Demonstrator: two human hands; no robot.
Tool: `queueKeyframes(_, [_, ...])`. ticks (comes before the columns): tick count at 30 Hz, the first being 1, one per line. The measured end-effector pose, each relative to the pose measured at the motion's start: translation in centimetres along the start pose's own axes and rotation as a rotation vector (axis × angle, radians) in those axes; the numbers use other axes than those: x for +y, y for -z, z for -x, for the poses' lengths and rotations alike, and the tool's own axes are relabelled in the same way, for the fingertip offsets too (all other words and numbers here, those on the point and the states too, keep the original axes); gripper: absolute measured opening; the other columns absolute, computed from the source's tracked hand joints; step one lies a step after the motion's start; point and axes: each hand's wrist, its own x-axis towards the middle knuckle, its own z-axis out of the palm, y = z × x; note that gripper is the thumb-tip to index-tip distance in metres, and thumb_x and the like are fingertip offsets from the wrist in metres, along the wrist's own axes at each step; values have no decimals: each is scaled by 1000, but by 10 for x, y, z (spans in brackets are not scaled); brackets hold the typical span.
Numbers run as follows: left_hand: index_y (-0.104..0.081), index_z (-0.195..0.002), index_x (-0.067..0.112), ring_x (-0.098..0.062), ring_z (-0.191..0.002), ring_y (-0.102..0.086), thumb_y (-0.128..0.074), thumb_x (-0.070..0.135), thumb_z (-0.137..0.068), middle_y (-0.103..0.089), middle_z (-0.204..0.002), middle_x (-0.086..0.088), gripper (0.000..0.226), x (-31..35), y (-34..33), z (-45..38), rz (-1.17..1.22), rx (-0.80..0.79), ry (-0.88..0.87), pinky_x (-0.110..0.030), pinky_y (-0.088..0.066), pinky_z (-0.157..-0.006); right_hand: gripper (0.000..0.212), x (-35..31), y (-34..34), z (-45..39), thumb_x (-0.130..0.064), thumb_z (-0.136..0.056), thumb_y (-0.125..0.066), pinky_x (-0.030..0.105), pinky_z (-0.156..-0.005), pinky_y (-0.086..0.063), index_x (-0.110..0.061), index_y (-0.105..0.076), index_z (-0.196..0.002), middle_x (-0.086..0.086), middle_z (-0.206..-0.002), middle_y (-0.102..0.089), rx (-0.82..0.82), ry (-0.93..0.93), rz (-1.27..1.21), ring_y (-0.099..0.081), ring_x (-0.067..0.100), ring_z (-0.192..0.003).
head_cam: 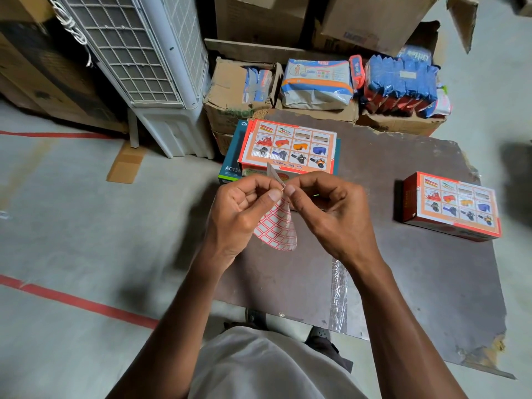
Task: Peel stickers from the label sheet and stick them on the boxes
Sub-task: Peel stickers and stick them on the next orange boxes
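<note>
Peeling step: left hand (244, 208) holds label sheet (277, 228); right hand (331, 208) pinches its top corner; next, carry the sticker to far box (288, 145)

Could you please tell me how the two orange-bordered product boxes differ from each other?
The orange-bordered cardboard box ahead of the hands rests on a dark teal box; the orange-bordered cardboard box at the right sits directly on the brown board. The first lies squarer to the view, the second angled. Both show the same grid of product pictures.
</note>
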Motion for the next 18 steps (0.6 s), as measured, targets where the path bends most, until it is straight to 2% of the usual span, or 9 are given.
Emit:
queueKeyframes(5, [-72,-97,13,-19,-85,-74,-64,17,-90,-77,-89,5,11,-1,-1,0,27,-7,17,-31,-60,-81,11,-1,0,0,-17,-98,-69,28,-77,-62,-10,-77,-97,-6,-89,-76,15,23,23,-73,10,-84])
queueKeyframes(10, [-70,-97,11,-24,-88,-72,-62,18,-91,-75,-91,-1,13,-4,-3,1,75,39,78,-36,-59,-84,11,0,-3,0,-19,-99,-69,40,-81,-64,-12,-78,-99,-5,-93,-78,47,-36,-49,-75,16,-88])
queueKeyframes(13, [-70,-99,13,-38,-98,-70,-62,21,-93,-74,-101,-9,13,-10,-1,2,97,70,101,-46,-57,-91,9,-2,-4,0,-17,-98,-69,37,-85,-64,-15,-77,-96,-5,-93,-79,78,-115,-144,-76,14,-92])
queueKeyframes(15, [-70,-101,14,-38,-101,-70,-62,24,-93,-76,-104,-8,16,-11,-1,4,120,89,132,-44,-57,-92,9,-2,-4,0,-16,-98,-69,36,-88,-63,-14,-77,-94,-4,-94,-79,101,-162,-181,-76,14,-94])
queueKeyframes(18, [-72,-100,19,-29,-99,-73,-62,27,-92,-77,-103,-3,15,-13,-2,5,124,113,154,-36,-58,-87,9,-2,-5,-1,-17,-97,-69,37,-90,-62,-17,-77,-92,-3,-96,-80,124,-211,-209,-76,14,-96])
